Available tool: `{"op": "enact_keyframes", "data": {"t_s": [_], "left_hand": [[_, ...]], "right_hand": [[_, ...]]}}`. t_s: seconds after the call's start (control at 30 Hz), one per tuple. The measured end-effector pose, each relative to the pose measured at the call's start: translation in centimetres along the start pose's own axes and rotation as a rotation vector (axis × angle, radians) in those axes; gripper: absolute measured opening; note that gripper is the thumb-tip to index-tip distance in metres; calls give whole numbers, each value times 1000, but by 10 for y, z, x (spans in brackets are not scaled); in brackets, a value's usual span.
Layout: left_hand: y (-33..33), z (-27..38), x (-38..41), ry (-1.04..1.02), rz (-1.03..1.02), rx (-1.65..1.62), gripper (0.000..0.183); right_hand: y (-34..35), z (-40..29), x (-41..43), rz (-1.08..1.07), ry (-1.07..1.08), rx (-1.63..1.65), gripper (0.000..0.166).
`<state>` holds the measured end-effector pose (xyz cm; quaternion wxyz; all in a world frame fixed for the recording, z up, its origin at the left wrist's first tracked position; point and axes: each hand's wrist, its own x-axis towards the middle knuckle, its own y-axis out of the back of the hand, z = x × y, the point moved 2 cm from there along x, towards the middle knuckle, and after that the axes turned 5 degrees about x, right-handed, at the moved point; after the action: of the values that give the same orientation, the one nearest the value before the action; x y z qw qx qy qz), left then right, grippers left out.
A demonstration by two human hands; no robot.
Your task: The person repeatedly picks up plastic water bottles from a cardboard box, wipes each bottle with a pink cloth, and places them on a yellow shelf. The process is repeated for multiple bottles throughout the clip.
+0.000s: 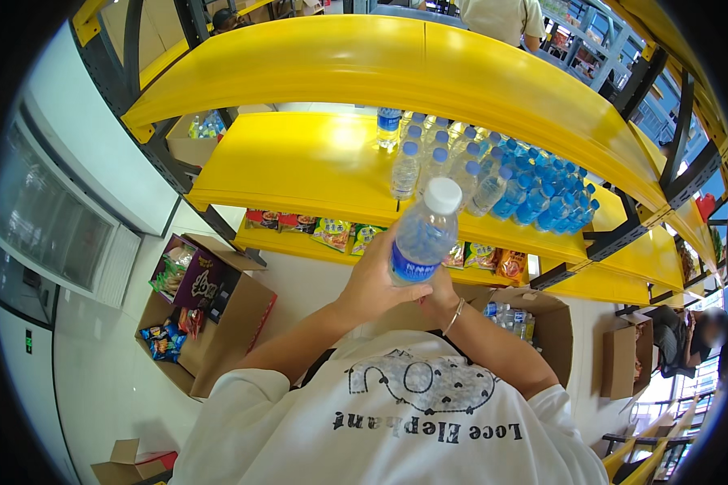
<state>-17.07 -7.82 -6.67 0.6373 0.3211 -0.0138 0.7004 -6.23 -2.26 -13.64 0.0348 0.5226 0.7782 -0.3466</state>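
A clear plastic bottle [424,236] with a white cap and a blue label stands upright in my left hand [370,279], whose fingers wrap around its side. My right hand [440,293] is at the bottle's lower part, partly hidden behind it; its exact hold cannot be seen. Beyond the bottle, rows of clear bottles with light-blue caps [405,173] stand on the yellow metal shelf [279,163]. Blue-tinted bottles [537,203] are grouped to their right. One bottle with a blue label [389,128] stands at the back of the rows.
Packets of instant noodles [331,233] lie on the lower shelf. A cardboard box of bottles [552,321] is at the right, and a box with snack packets [230,327] at the left. People [500,21] are beyond the rack and at far right [679,339]. An upper yellow beam [364,60] crosses above.
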Motion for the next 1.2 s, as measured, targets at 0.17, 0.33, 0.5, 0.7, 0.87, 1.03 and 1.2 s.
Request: {"op": "enact_keyframes", "data": {"t_s": [0.17,0.33,0.5,0.7,0.87,1.03,1.2], "left_hand": [[27,-50,9,227,25,-198,75],[64,-111,35,284,55,-224,67],[86,-161,68,261,72,-28,65],[82,-208,101,375,139,62,66],[61,-253,97,279,296,-58,66],[55,-268,103,304,290,227,63],[52,-278,129,287,270,-2,58]], "right_hand": [[-20,11,44,89,-98,-79,28],[-56,2,102,223,29,-247,41],[-67,-13,161,238,400,-652,40],[-61,-7,202,159,350,-446,29],[-81,-6,192,103,153,-158,30],[-73,-2,206,54,148,-122,30],[-75,-8,226,127,168,-29,32]]}}
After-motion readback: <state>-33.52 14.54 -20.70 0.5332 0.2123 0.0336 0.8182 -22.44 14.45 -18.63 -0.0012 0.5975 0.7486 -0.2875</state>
